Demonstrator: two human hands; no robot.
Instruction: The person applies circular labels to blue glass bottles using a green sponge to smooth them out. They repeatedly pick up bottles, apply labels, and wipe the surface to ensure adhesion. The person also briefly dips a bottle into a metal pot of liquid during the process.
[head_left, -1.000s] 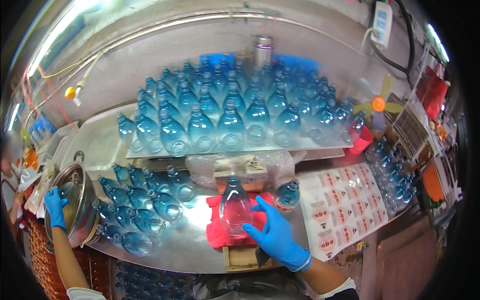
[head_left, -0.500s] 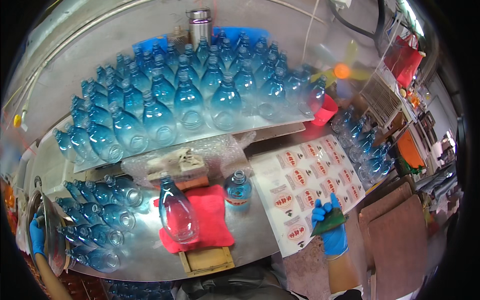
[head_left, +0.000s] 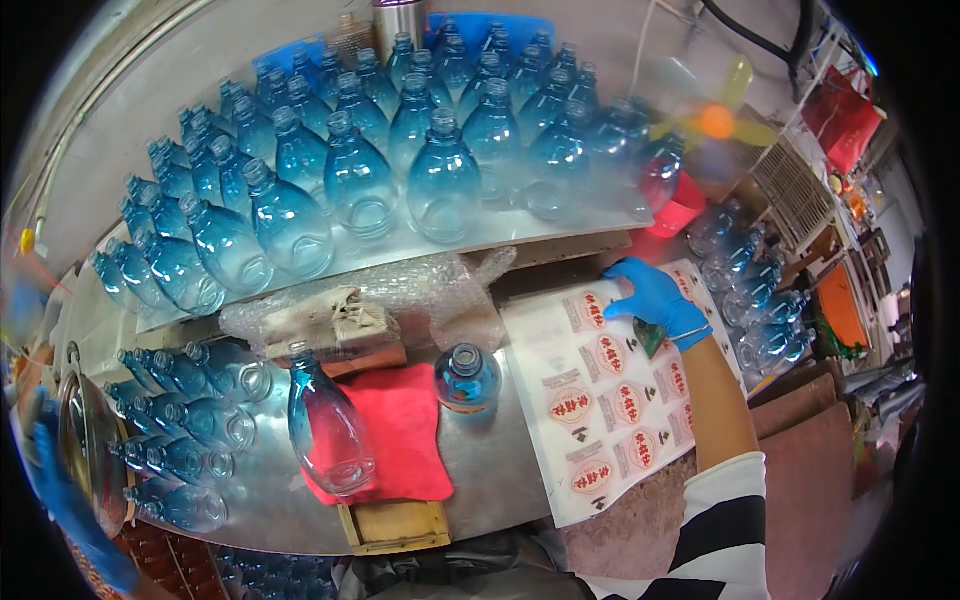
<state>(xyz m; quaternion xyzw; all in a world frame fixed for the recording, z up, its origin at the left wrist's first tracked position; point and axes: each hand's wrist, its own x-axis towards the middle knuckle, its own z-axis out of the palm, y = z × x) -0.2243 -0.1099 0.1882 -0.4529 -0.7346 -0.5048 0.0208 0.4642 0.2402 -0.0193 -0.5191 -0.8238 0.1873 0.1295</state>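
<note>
My right hand (head_left: 660, 305), in a blue glove, reaches over a white sheet of red-and-black printed labels (head_left: 570, 410), its fingers at the sheet's far edge. Tucked under its palm is a flat green scraper (head_left: 652, 338). At the far left, my left hand (head_left: 65, 490), also gloved in blue, is smeared by motion beside a round metal basin (head_left: 85, 440); its fingers cannot be made out. A clear blue-tinted glass bottle (head_left: 330, 430) leans on a pink cloth (head_left: 405, 430) between the hands. Another blue bottle (head_left: 467, 378), bearing a label, stands upright right of the cloth.
Rows of blue bottles (head_left: 360, 180) fill a raised shelf at the back. Several more (head_left: 210, 420) lie at the left. Bubble wrap (head_left: 440, 290) lies below the shelf. A fan (head_left: 718, 122) spins at the back right. A wooden frame (head_left: 400, 525) sits at the front edge.
My right hand has moved forward from the sheet's near edge to its far edge, turning palm down with the green scraper. My left hand has drawn down and outward beside the basin. The view has shifted slightly.
</note>
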